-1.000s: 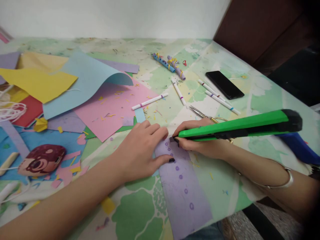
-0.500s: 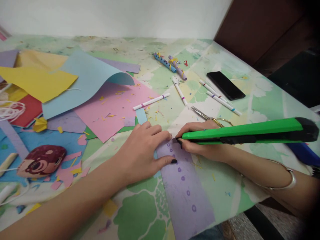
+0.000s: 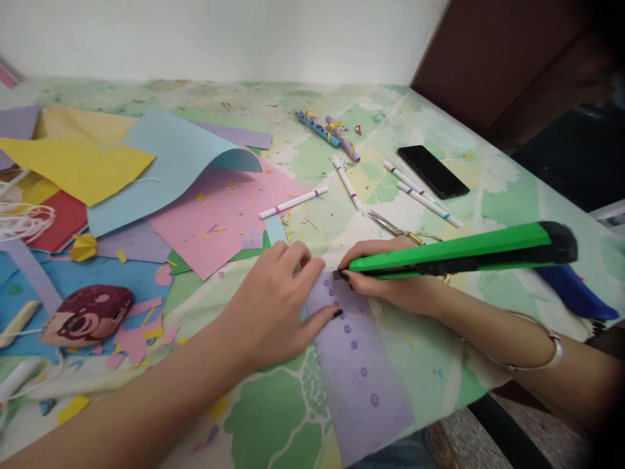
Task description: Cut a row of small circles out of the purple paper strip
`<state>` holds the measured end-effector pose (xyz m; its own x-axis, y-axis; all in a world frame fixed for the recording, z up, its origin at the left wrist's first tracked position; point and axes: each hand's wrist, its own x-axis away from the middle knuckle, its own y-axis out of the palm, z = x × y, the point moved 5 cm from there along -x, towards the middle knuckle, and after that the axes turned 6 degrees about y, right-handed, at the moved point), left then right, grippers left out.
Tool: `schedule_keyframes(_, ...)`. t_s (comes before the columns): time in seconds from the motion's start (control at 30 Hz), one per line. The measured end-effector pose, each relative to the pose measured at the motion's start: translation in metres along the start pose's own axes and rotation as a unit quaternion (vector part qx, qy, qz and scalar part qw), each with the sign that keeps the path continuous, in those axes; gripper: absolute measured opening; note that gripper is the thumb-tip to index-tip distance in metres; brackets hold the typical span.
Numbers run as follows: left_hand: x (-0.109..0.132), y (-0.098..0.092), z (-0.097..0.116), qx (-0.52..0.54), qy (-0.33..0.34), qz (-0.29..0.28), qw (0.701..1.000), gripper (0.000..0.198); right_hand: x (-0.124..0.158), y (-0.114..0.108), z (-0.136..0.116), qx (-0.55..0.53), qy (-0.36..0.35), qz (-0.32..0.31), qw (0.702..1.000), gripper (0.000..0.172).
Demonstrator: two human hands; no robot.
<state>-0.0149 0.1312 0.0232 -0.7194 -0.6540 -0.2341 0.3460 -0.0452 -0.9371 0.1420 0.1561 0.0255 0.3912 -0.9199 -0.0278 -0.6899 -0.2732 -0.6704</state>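
A purple paper strip (image 3: 359, 384) with a row of small drawn rings lies lengthwise on the table, its near end by the table edge. My left hand (image 3: 280, 306) rests over the strip's left side, thumb apart from the bent fingers, thumb tip on the paper by the rings. In my right hand (image 3: 385, 277) is a green box cutter (image 3: 454, 251), gripped near its blade end. Its short blade points down at the strip's far end, close to the top rings. Behind my right hand, partly covered, lie gold-handled scissors (image 3: 395, 225).
Several white markers (image 3: 295, 202) and a black phone (image 3: 432, 170) lie farther back, near two rolled paper tubes (image 3: 319, 130). Coloured paper sheets (image 3: 161, 172), paper scraps and a maroon case (image 3: 90, 316) spread on the left. A blue object (image 3: 579, 293) sits at right.
The view has shifted slightly. My left index finger has drawn back from the blade and bent more. The cutter stays in my right hand at the strip's far end.
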Motion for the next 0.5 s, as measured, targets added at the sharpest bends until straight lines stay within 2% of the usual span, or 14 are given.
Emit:
schedule_keyframes(0.1,0.003,-0.002,0.008,-0.015,-0.008,0.006,1.000,0.033,0.000,-0.002,-0.003,-0.012,-0.021,-0.017,1.000,0.010)
schedule_keyframes(0.3,0.009,-0.001,0.017,0.024,-0.003,-0.004,1.000,0.030,-0.003,-0.002,-0.004,-0.045,-0.005,-0.048,0.998,0.010)
schedule_keyframes(0.5,0.013,-0.003,0.021,0.049,0.080,0.002,0.996,0.039,0.003,-0.001,-0.002,-0.021,0.007,-0.011,1.000,0.011)
